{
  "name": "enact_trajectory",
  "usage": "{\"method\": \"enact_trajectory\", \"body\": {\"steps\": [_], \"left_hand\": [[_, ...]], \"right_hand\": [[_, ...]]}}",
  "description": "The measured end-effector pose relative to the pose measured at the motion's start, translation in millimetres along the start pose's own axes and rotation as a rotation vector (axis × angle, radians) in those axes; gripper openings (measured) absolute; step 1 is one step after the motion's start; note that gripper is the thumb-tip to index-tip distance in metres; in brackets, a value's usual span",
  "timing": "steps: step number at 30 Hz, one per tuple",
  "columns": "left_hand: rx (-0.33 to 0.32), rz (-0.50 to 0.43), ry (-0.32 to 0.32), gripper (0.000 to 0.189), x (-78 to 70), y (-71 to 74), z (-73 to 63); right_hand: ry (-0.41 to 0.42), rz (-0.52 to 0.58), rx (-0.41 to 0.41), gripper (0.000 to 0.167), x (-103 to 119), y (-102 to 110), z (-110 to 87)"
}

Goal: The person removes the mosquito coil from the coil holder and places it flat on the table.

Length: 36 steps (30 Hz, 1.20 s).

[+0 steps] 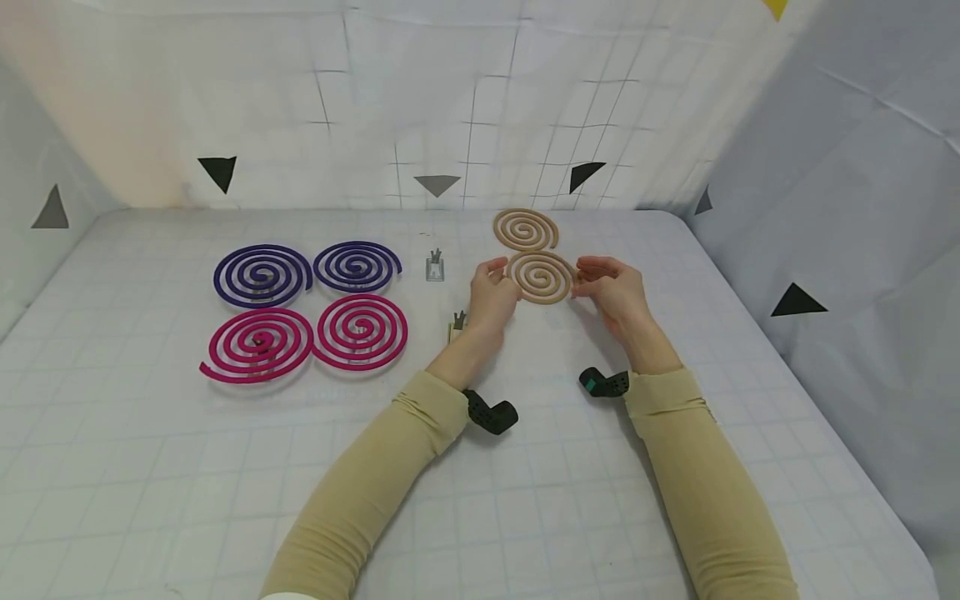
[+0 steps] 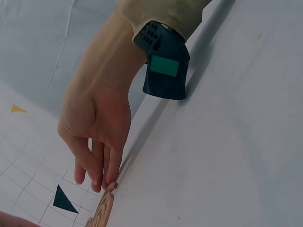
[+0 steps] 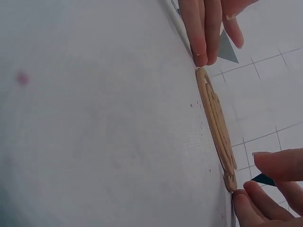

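Head: the front tan coil [image 1: 539, 276] lies right of middle, between left hand [image 1: 493, 302] and right hand [image 1: 617, 297]. Left wrist: right fingers [image 2: 113, 163] look nearly straight. Right wrist: left fingers [image 3: 195, 35], together, touch its rim (probably light, snaps easily; hold there).

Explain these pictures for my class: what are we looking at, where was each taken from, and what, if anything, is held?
You see a person's bare left hand and right hand, not a robot. A head camera took the wide picture; black wrist cameras took the two close-ups. The white table bears two purple mosquito coils, two pink mosquito coils, a farther tan coil, a nearer tan coil and two small metal stands. The hands touch opposite edges of the nearer tan coil; no firm grip shows.
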<state>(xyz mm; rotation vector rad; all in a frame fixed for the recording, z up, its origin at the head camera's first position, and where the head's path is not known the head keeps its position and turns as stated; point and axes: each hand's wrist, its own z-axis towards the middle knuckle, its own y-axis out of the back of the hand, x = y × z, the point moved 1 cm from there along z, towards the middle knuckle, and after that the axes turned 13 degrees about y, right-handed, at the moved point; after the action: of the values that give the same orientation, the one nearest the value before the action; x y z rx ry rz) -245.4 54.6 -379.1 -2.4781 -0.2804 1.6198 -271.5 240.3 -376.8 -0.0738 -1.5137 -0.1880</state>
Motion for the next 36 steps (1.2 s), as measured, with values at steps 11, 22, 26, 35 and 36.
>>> {"method": "enact_trajectory", "body": {"steps": [11, 22, 26, 35, 36], "left_hand": [[0.038, -0.006, -0.026, 0.065, 0.7, -3.8, -3.9], [0.038, 0.014, -0.029, 0.067, 0.9, 0.6, 0.1], [0.034, 0.023, -0.023, 0.067, 0.6, 1.3, -0.4], [0.037, 0.007, -0.026, 0.066, 0.6, 1.6, -2.1], [0.035, 0.006, -0.027, 0.066, 0.7, 1.4, -2.0]], "right_hand": [[0.003, -0.023, 0.019, 0.060, 1.6, -1.5, -0.7], [0.001, -0.014, 0.038, 0.061, 1.4, -2.7, -1.7], [-0.007, -0.013, 0.030, 0.061, 2.1, -3.5, -1.9], [-0.002, 0.007, 0.034, 0.061, 0.6, -2.3, -1.7], [-0.001, 0.009, 0.033, 0.060, 0.3, -2.2, -1.8]]}}
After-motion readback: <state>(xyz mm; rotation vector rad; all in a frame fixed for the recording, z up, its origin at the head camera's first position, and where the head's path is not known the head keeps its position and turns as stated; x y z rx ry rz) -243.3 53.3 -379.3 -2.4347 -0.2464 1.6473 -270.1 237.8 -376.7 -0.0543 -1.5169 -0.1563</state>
